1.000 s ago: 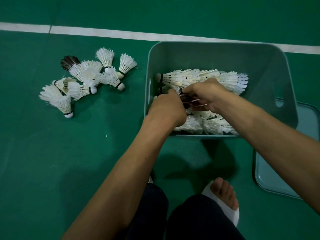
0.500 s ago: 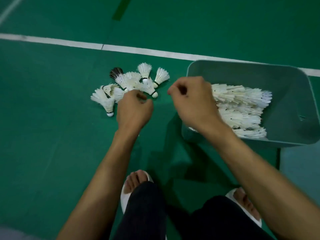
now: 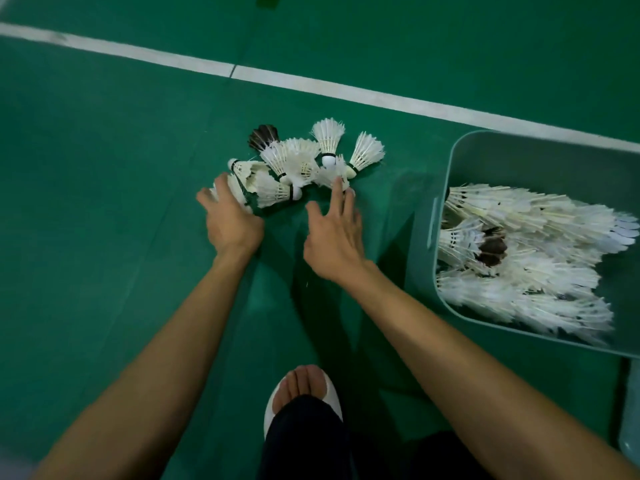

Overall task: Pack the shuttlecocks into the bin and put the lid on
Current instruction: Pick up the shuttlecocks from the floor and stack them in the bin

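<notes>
Out of the bin [image 3: 540, 161] at three o'clock, left hand [image 3: 232, 220] and right hand [image 3: 334, 237], spread and empty, now touch loose shuttlecocks [image 3: 298, 161] at twelve; packing continues.

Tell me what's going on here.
A person is filling a bin on a green court floor. Both hands are at the loose pile of shuttlecocks on the floor: the left hand rests on its left edge, the right hand touches its near right side with spread fingers. The bin, to the right, already holds many more and has no lid on.
</notes>
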The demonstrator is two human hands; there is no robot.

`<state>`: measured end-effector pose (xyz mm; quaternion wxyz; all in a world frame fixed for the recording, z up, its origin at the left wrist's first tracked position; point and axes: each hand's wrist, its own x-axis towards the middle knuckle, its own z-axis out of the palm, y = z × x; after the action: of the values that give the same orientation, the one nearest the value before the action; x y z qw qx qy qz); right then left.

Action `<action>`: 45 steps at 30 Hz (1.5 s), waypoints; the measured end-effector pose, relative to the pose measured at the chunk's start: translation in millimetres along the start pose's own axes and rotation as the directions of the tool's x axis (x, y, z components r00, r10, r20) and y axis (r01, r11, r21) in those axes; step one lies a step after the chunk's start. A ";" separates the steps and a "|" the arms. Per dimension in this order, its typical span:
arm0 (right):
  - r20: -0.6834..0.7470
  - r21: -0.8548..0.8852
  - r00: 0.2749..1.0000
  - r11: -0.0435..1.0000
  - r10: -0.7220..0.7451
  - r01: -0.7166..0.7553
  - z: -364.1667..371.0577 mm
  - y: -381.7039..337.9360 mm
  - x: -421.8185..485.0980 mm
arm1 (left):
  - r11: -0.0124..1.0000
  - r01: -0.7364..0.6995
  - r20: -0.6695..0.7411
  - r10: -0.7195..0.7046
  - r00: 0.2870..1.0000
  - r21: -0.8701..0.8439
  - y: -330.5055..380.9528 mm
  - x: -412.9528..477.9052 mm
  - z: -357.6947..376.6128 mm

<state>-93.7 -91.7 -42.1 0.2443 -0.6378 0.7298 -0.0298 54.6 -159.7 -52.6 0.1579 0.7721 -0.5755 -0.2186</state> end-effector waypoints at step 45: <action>-0.345 0.631 0.649 0.680 0.678 -0.374 -166.1 211.2 -179.4 | 0.812 -0.438 0.293 0.558 0.776 -0.385 220.2 -212.3 7.9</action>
<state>-340.8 72.4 86.1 0.1770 -0.2611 0.8904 -0.3280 -181.4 -19.8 82.8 0.2055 0.4970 -0.7412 -0.4019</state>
